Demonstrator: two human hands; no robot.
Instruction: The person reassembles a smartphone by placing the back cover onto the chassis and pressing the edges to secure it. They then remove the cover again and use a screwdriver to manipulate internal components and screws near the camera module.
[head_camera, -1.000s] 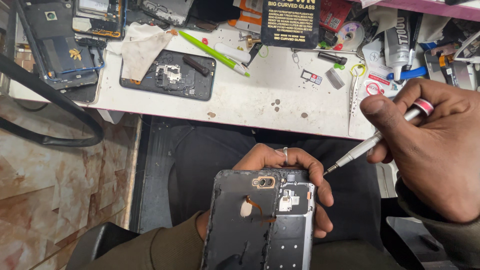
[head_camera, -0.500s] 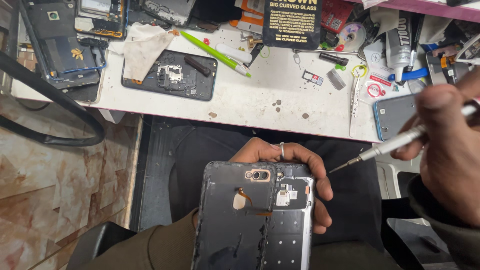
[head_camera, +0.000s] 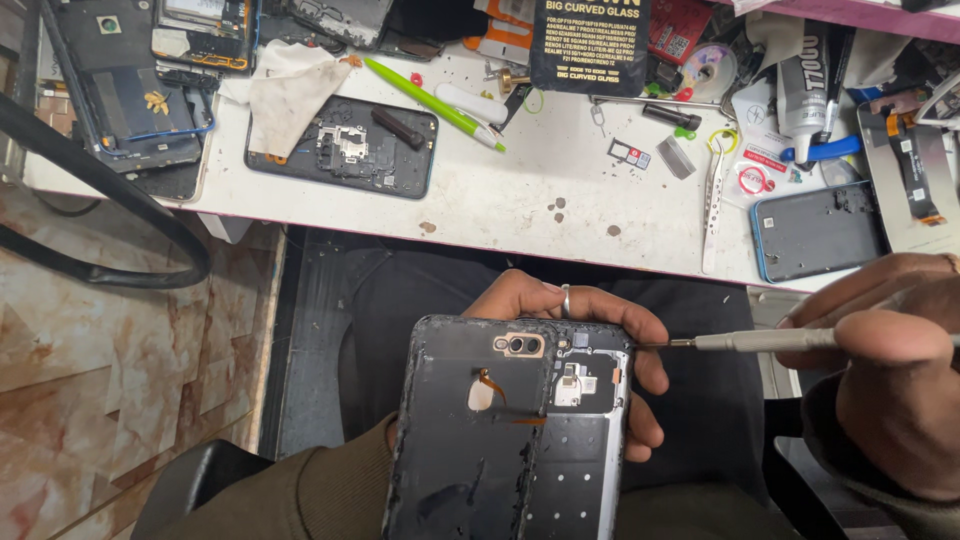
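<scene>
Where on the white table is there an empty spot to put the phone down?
The white table has one bare patch: along its near edge, between the opened black phone and the metal tweezers, below the green pen. The far edge and right end are crowded with tools, glue tubes and phone parts.

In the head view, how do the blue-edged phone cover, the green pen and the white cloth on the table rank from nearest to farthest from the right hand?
From the right hand:
1. Blue-edged phone cover, at the table's right edge, just above the hand.
2. Green pen, mid-table, to the left.
3. White cloth, farther left, beyond the pen.
</scene>
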